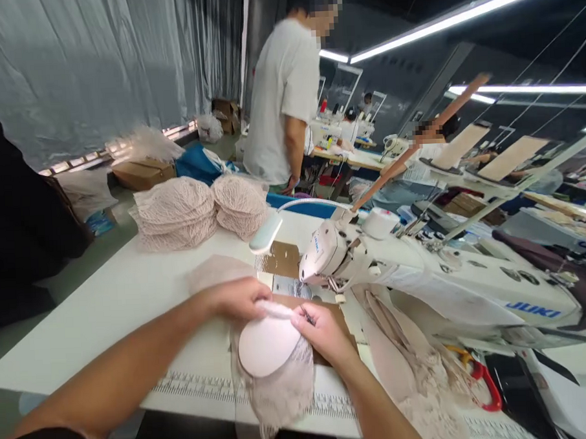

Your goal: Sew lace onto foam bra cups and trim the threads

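Observation:
In front of the sewing machine, both hands pinch the folded upper edge of a beige lace bra piece with a smooth pale foam cup. My left hand is closed on the edge's left end, fingers bent over it. At the right end, my right hand grips the edge between thumb and fingers. Something small and dark shows within its fingers, too blurred to name. The lace hangs down over the table's front edge. Left of the machine's needle area, a sheer beige fabric piece lies behind my left hand.
Two stacks of beige lace pieces stand at the back left of the white table. More beige pieces lie right of my right hand, near red-handled scissors. A lamp overhangs the needle area. A person stands behind the table.

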Available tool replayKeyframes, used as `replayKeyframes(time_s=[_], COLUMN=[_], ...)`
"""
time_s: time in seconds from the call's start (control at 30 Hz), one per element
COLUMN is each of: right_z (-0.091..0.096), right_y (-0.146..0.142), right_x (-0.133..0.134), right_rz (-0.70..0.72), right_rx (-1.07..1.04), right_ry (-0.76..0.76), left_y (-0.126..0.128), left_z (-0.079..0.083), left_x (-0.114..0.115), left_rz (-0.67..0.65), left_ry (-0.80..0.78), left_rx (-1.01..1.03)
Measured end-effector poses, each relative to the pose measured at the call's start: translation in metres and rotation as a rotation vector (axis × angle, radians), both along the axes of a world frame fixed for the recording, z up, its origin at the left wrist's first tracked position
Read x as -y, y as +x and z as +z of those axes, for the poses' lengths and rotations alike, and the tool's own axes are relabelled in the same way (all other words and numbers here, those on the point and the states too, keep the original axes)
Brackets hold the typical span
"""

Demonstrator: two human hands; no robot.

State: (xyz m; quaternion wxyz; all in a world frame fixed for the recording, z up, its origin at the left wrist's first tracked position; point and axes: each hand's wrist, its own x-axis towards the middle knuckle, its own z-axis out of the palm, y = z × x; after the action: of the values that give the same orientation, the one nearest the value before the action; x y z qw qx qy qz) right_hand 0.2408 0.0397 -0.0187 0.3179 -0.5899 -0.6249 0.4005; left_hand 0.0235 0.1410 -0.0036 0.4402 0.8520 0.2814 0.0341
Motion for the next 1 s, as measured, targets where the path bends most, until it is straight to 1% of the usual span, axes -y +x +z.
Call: replayKeyframes(time_s=[0.13,0.2,0.3,0.37,0.47,0.53,0.6,0.77,0.83,0.93,1.0], right_z=[-0.002,-0.003,-0.003,-0.001,0.001,0.002,0.003,0.002,0.000,-0.004,-0.007], right_y=[0.005,0.005,0.005,0.004,0.003,0.002,0.002,0.003,0.005,0.008,0.011], right_x=[0.000,0.001,0.004,0.005,0.006,0.006,0.006,0.008,0.008,0.009,0.009], right_rz=[0.013,0.003,0.004,0.008,0.000,-0.011,-0.020,-0.020,-0.033,-0.050,-0.027], right_rx=[-0.062,-0.074,-0.078,-0.072,-0.075,-0.097,-0.120,-0.155,-0.186,-0.243,-0.287], right_ry=[-0.011,-0.027,-0.021,-0.005,0.031,0.048,0.053,0.056,0.036,0.024,0.028], left_y=[-0.009,-0.008,-0.001,0.007,0.018,0.023,0.026,0.025,0.024,0.023,0.023], left_z=[0.006,0.008,0.012,0.012,0.009,0.005,-0.001,-0.013,-0.015,-0.015,-0.015], left_x=[-0.012,-0.013,-0.005,0.004,0.016,0.020,0.021,0.017,0.015,0.014,0.014], left_rz=[0.063,0.059,0.047,0.050,0.047,0.049,0.049,0.022,0.032,0.040,0.037], left_ry=[-0.010,0.062,0.173,0.190,0.172,0.124,0.033,-0.314,-0.417,-0.517,-0.554], left_rx=[-0.053,-0.051,0.077,0.169,0.168,0.136,0.144,0.268,0.297,0.305,0.308])
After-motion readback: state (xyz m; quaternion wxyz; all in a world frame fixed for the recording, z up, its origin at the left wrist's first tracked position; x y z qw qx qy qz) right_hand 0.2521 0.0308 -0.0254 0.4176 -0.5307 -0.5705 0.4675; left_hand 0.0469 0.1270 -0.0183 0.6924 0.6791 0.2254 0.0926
